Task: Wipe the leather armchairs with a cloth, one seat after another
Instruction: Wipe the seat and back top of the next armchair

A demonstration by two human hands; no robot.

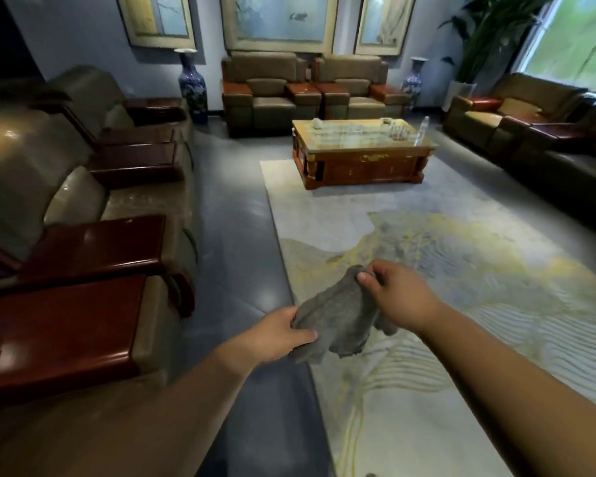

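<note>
Grey cloth (338, 318) low in the middle of the frame, stretched out in the air between both hands, hanging over the edge where the dark floor meets the pale rug (444, 304). Left hand (279, 333) pinching the lower left corner, fingers curled round it. Right hand (398, 292) gripping the upper right end, thumb and fingers clamped on the fabric. Row of leather armchairs (73, 197) down the left side of the frame, with shiny red-brown wooden armrests. Two more armchairs centre top, wooden coffee table (362, 156) just below them. Blue-and-white vase (191, 84) upper left.
</note>
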